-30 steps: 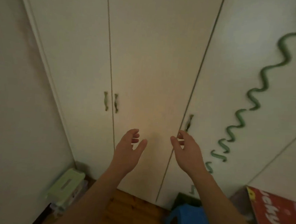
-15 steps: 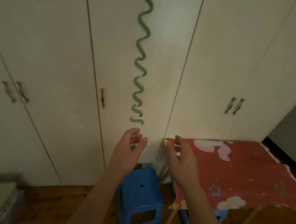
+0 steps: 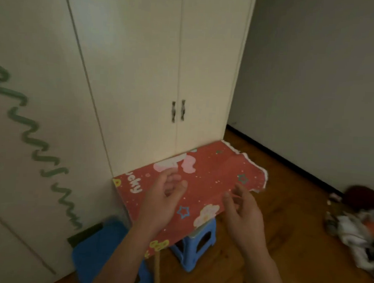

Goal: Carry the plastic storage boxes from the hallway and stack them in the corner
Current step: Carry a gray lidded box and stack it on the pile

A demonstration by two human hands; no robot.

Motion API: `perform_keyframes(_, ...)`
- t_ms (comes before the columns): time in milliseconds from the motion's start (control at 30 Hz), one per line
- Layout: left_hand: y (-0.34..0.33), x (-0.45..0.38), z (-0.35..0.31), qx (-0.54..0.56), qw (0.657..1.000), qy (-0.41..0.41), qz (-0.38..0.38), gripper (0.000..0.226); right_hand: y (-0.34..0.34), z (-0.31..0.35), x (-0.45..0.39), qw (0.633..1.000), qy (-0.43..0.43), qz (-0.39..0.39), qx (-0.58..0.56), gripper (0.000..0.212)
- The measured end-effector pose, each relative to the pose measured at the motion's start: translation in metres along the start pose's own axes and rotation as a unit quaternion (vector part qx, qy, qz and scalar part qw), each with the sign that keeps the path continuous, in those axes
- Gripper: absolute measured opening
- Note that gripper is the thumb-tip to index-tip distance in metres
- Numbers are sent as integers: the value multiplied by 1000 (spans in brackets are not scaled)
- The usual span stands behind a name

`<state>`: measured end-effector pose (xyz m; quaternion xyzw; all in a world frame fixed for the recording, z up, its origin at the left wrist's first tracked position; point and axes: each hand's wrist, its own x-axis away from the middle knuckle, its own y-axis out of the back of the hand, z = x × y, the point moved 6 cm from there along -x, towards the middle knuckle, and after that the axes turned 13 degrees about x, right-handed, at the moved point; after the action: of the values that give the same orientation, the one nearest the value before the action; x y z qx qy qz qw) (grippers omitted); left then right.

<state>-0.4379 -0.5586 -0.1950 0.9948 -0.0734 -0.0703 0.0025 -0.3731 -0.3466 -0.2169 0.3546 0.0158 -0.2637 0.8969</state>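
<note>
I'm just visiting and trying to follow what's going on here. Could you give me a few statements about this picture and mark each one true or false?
1. Both hands are empty. True: the left hand and the right hand are held out with loosely curled fingers and hold nothing.
2. A plastic storage box is being carried. False: no storage box shows in this view.
3. The red patterned board rests on a blue stool. True.
4. The wardrobe doors stand open. False: they are closed, with their two handles side by side.
5. A green wavy line runs down the wardrobe at the left. True.
6. The floor is carpeted. False: it is a wooden floor.
</note>
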Motion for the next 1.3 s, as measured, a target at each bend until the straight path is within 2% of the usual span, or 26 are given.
perform_keyframes(200,-129,-45,20,19,994,16,110,38,72,-85,-38,993,-86,-77,38,54)
perform_keyframes(467,-266,-131,34,33,982,27,184,42,125,-164,-128,981,-156,-108,51,58)
perform_keyframes(633,-345,-189,35,53,974,37,218,42,160,-199,-198,977,-157,-130,60,57)
perform_keyframes(933,-455,-237,53,27,968,48,243,40,202,-284,-260,964,-207,-151,67,56)
perform_keyframes(1300,-602,-323,92,-24,980,78,183,41,250,-397,-409,979,-174,-89,49,56)
